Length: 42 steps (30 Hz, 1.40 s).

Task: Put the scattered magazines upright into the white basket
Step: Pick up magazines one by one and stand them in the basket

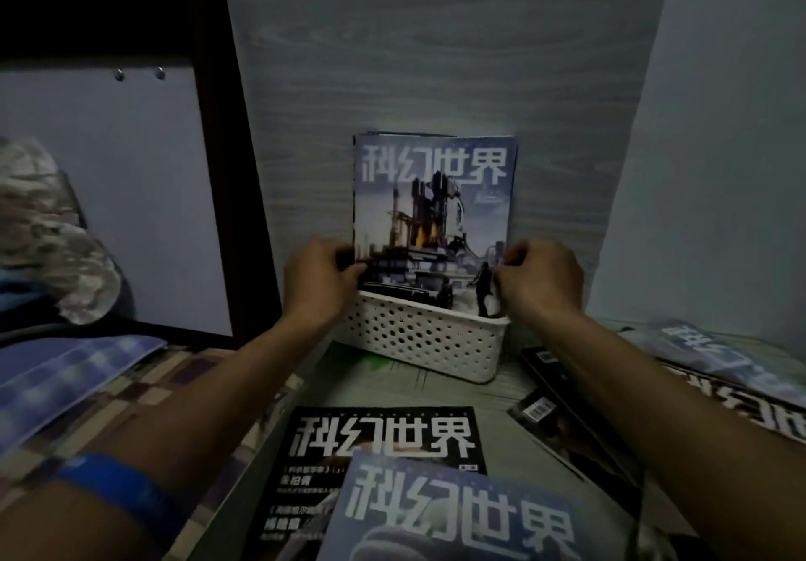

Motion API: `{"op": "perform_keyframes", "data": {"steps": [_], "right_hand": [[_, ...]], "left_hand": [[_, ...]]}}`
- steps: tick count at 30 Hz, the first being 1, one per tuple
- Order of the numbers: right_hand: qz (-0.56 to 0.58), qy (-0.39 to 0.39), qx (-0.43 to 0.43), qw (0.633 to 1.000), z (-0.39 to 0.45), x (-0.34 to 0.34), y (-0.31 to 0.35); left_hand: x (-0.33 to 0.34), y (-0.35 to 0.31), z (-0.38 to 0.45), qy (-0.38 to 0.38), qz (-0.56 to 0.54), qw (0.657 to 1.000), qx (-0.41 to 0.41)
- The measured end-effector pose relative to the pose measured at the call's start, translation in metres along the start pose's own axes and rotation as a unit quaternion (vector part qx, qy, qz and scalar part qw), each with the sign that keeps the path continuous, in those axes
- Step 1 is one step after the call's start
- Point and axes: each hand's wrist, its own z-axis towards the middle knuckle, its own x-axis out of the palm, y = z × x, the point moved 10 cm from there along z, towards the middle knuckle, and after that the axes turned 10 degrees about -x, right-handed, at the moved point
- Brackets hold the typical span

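Note:
A white perforated basket [429, 342] stands against the wall at the middle of the view. A blue-grey magazine [432, 202] with an industrial scene on its cover stands upright in the basket, cover facing me. My left hand [320, 274] pinches the magazine's lower left edge. On the lower right edge my right hand [538, 274] does the same. At least one more magazine stands behind it, mostly hidden. Flat on the surface lie a black-covered magazine [384, 438], a blue one [462, 512] overlapping it, dark ones [545, 412] to the right and pale ones [715, 360] at far right.
A dark bed frame [218, 133] rises at the left, with a camouflage cloth [43, 229] and checked bedding [65, 377] beside it. The wood-grain wall [436, 58] is directly behind the basket. A pale wall [719, 168] closes the right side.

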Motion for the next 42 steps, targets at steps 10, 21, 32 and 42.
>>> {"op": "perform_keyframes", "data": {"steps": [10, 21, 32, 42], "right_hand": [[0.024, 0.048, -0.172, 0.984, -0.061, -0.023, 0.051], [-0.262, 0.272, -0.289, 0.88, -0.275, -0.077, 0.062], [-0.168, 0.37, -0.15, 0.901, -0.295, -0.081, 0.031], [0.344, 0.175, -0.044, 0.921, -0.223, -0.148, 0.067]], "left_hand": [[-0.008, -0.001, -0.059, 0.061, -0.032, 0.997, -0.025], [-0.071, 0.007, -0.276, 0.143, 0.21, 0.962, 0.095], [-0.06, 0.023, -0.306, 0.346, -0.229, 0.864, -0.284], [-0.146, -0.054, -0.233, 0.201, -0.363, 0.907, -0.064]]}}
